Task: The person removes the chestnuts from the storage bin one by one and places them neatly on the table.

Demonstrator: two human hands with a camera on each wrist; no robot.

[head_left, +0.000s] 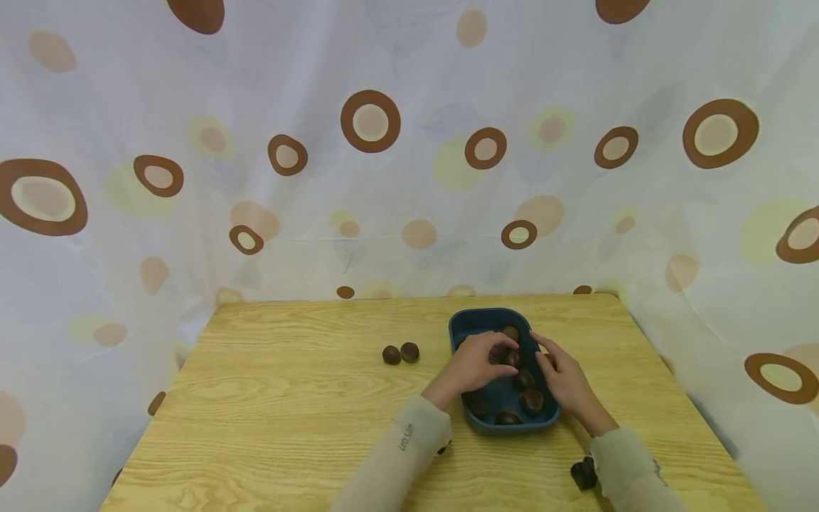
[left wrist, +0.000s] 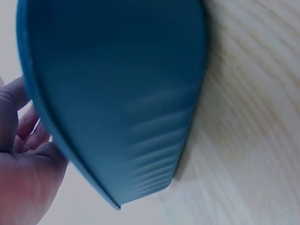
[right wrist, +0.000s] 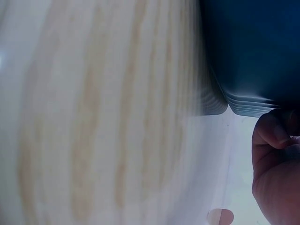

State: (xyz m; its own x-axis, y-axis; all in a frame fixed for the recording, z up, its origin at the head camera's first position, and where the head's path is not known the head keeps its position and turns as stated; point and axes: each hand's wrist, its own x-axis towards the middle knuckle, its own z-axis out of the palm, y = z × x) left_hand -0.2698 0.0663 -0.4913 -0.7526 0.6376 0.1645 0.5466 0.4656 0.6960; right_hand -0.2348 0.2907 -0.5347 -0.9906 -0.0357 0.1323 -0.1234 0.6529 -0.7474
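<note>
Curving the left hand (head_left: 473, 361), the nearer, about a nut (head_left: 514, 358); cannot tell whether clamped. Resting the right hand (head_left: 566, 380), with fingers extended, at the rim of a blue tray (head_left: 512, 429). Lying off the left hand toward the right edge of the tabletop (head_left: 288, 398), inside the tray aligned lengthwise toward the far edge; round, glossy, dark brown.

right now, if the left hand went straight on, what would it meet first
For the left hand, probably the dark brown chestnut at its fingertips, inside the blue tray; depth and contact are unclear.
</note>
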